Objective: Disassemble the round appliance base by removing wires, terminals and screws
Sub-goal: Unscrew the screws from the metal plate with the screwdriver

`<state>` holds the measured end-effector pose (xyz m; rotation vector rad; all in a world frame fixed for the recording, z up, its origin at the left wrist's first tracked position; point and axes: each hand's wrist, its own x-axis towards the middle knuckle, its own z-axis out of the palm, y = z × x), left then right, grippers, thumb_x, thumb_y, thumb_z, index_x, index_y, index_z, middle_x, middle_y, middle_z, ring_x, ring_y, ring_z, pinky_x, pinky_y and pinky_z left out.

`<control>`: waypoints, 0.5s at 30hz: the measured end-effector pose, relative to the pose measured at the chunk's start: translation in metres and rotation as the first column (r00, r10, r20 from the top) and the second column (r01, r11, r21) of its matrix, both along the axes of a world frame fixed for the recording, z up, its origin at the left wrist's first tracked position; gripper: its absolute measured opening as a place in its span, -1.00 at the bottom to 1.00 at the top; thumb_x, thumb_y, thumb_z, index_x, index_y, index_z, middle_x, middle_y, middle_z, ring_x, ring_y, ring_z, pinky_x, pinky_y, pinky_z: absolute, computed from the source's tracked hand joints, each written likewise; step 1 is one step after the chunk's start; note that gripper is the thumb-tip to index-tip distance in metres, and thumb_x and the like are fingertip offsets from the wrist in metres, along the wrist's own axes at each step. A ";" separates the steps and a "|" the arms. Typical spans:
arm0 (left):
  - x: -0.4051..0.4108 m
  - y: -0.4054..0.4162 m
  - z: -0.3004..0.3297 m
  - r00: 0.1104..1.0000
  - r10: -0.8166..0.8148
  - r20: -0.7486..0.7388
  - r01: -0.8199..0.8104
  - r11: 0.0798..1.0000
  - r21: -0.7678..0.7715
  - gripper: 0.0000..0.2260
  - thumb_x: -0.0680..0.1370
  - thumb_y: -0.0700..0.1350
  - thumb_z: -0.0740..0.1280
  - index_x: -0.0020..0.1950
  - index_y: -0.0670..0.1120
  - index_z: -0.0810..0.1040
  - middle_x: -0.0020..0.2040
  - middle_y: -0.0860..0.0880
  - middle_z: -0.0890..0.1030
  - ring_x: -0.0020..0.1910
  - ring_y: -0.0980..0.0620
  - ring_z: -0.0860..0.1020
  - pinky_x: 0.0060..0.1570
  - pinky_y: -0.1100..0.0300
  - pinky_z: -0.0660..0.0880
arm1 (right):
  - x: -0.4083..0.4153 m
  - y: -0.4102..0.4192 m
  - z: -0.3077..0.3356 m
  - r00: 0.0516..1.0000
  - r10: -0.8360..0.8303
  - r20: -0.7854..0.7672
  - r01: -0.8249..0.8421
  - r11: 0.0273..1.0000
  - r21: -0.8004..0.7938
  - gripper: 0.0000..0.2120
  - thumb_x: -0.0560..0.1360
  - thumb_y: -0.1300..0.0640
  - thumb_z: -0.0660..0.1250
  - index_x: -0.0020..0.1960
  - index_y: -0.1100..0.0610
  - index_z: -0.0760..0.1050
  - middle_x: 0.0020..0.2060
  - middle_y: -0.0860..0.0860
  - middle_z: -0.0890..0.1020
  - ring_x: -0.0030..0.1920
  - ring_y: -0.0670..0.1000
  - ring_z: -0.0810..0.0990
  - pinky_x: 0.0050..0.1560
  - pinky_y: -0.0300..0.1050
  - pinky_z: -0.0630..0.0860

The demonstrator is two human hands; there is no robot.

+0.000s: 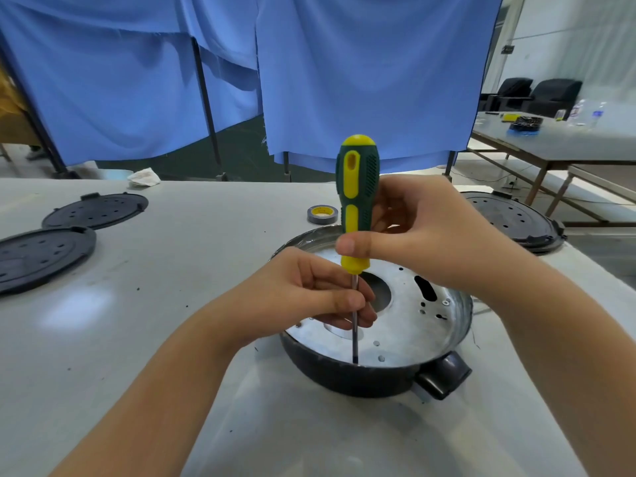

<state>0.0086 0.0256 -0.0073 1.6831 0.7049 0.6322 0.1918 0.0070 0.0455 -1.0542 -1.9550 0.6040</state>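
Screwdriver (pixel 358 201) stands nearly upright, long axis vertical, green-and-yellow handle up, thin dark shaft pointing down into the round appliance base (pixel 375 321). Tip meets the silver metal plate (pixel 406 325) near its front edge; whether it sits in a screw cannot be told. Right hand (pixel 423 235) grips the lower handle, thumb across the front, fingers curled behind. Left hand (pixel 309 290) pinches the shaft midway between thumb and curled fingers, resting over the plate's central hole.

Base sits on the grey table (pixel 155 304), right of centre, black outer wall, a black protruding block (pixel 444 376) at its near right. Plate shows several small holes and an oblong slot (pixel 425 288) on the right.

Roll of tape (pixel 322 214) lies just behind the base. Two black perforated discs (pixel 69 228) lie at far left, overlapping; another black disc (pixel 512 218) at right, near the table edge. Crumpled white cloth (pixel 144 176) at the far edge.
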 end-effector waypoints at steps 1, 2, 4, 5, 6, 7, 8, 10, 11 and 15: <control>0.000 0.000 0.000 1.000 0.004 0.007 -0.004 1.000 0.003 -0.89 0.49 -0.23 0.40 -0.04 -0.10 0.70 -0.13 -0.10 0.72 -0.10 -0.06 0.70 -0.13 0.24 0.59 | 0.001 0.000 0.001 0.999 0.032 0.000 -0.032 0.999 -0.005 -0.73 0.28 0.07 0.55 -0.10 0.15 0.59 -0.24 0.09 0.66 -0.20 0.14 0.63 -0.16 -0.04 0.60; 0.000 0.000 0.000 1.000 0.007 0.017 -0.007 1.000 0.012 -0.90 0.47 -0.23 0.42 -0.06 -0.10 0.71 -0.14 -0.11 0.72 -0.12 -0.08 0.70 -0.14 0.23 0.59 | 0.004 0.000 0.002 0.997 0.072 -0.001 -0.072 0.997 -0.025 -0.73 0.29 0.10 0.54 -0.07 0.18 0.59 -0.22 0.11 0.67 -0.18 0.15 0.64 -0.14 -0.04 0.61; 0.003 -0.001 0.000 0.999 0.013 0.029 -0.014 0.999 0.045 -0.91 0.43 -0.22 0.47 -0.12 -0.07 0.72 -0.19 -0.11 0.72 -0.15 -0.10 0.70 -0.14 0.18 0.60 | 0.012 0.000 0.004 0.982 0.182 -0.042 -0.186 0.976 -0.110 -0.70 0.33 0.15 0.52 0.03 0.19 0.58 -0.12 0.11 0.70 -0.10 0.11 0.68 -0.07 -0.09 0.63; 0.004 -0.001 -0.001 0.999 0.017 0.033 -0.019 0.998 0.066 -0.91 0.40 -0.21 0.49 -0.15 -0.05 0.72 -0.21 -0.11 0.72 -0.17 -0.10 0.70 -0.14 0.16 0.61 | 0.015 -0.001 0.005 0.965 0.248 -0.084 -0.259 0.951 -0.167 -0.68 0.36 0.20 0.48 0.10 0.18 0.56 -0.07 0.10 0.70 -0.05 0.09 0.69 -0.03 -0.13 0.61; 0.005 -0.002 -0.001 0.999 0.024 0.038 -0.028 0.996 0.084 -0.92 0.37 -0.20 0.51 -0.18 -0.05 0.71 -0.23 -0.10 0.72 -0.19 -0.08 0.70 -0.15 0.17 0.61 | 0.017 -0.001 0.005 0.944 0.307 -0.125 -0.328 0.920 -0.217 -0.65 0.39 0.25 0.42 0.17 0.19 0.52 -0.03 0.10 0.70 0.01 0.08 0.68 0.00 -0.15 0.59; 0.006 -0.002 -0.001 0.998 0.035 0.044 -0.039 0.994 0.099 -0.92 0.35 -0.20 0.52 -0.20 -0.05 0.71 -0.25 -0.08 0.72 -0.22 -0.04 0.70 -0.18 0.22 0.60 | 0.018 -0.001 0.005 0.924 0.349 -0.158 -0.380 0.889 -0.254 -0.62 0.42 0.30 0.36 0.24 0.20 0.47 0.02 0.11 0.69 0.05 0.08 0.66 0.04 -0.14 0.57; 0.006 -0.003 -0.002 0.998 0.046 0.047 -0.051 0.992 0.114 -0.91 0.34 -0.22 0.52 -0.23 -0.05 0.70 -0.26 -0.06 0.72 -0.25 0.00 0.70 -0.23 0.30 0.57 | 0.019 0.000 0.003 0.908 0.377 -0.183 -0.416 0.866 -0.278 -0.59 0.44 0.32 0.32 0.28 0.21 0.42 0.06 0.13 0.67 0.09 0.09 0.65 0.07 -0.12 0.56; 0.007 -0.004 -0.002 0.997 0.057 0.043 -0.062 0.989 0.134 -0.91 0.35 -0.26 0.52 -0.24 -0.09 0.69 -0.28 -0.03 0.71 -0.28 0.07 0.69 -0.28 0.40 0.52 | 0.018 0.001 0.002 0.894 0.383 -0.231 -0.440 0.847 -0.298 -0.58 0.43 0.30 0.33 0.29 0.20 0.43 0.10 0.13 0.66 0.13 0.11 0.63 0.09 -0.07 0.56; 0.008 -0.004 -0.002 0.998 0.053 0.037 -0.058 0.989 0.138 -0.93 0.35 -0.27 0.53 -0.24 -0.13 0.68 -0.28 -0.03 0.71 -0.28 0.07 0.69 -0.27 0.41 0.51 | 0.016 0.002 0.002 0.901 0.361 -0.242 -0.422 0.858 -0.293 -0.60 0.40 0.23 0.38 0.24 0.17 0.48 0.09 0.09 0.66 0.11 0.08 0.64 0.07 -0.07 0.57; 0.009 -0.004 -0.003 0.998 0.051 0.029 -0.054 0.992 0.117 -0.92 0.36 -0.24 0.53 -0.20 -0.16 0.66 -0.26 -0.05 0.71 -0.26 0.05 0.69 -0.22 0.36 0.53 | 0.010 0.001 0.002 0.952 0.210 -0.221 -0.251 0.952 -0.175 -0.68 0.23 0.06 0.52 -0.02 0.03 0.62 -0.04 -0.05 0.70 -0.09 -0.06 0.68 -0.11 -0.25 0.57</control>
